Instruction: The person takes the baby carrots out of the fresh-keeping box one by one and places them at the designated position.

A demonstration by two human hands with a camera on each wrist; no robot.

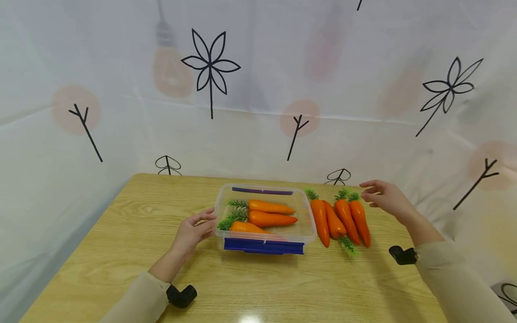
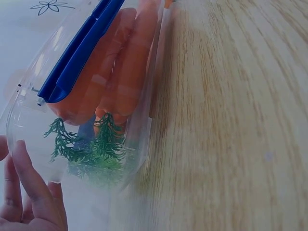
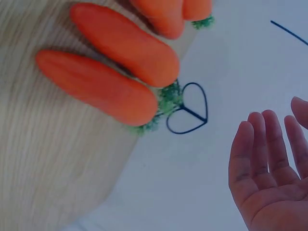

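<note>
A clear plastic box (image 1: 307,224) with blue clips stands on the table, with orange carrots (image 1: 272,219) with green tops inside; three show clearly. My left hand (image 1: 193,233) is at the box's left side, its fingertips touching the clear wall; in the left wrist view the fingers (image 2: 33,187) look fairly straight. Right of the box, several loose carrots (image 1: 320,222) lie side by side, one with its top toward me. My right hand (image 1: 385,197) is held above the table near the tops of the rightmost carrots, fingers loosely bent and holding nothing.
The wooden table (image 1: 121,251) ends at a white cloth backdrop (image 1: 258,148) printed with flowers and twigs. Black wrist mounts (image 1: 181,296) stick out by both sleeves.
</note>
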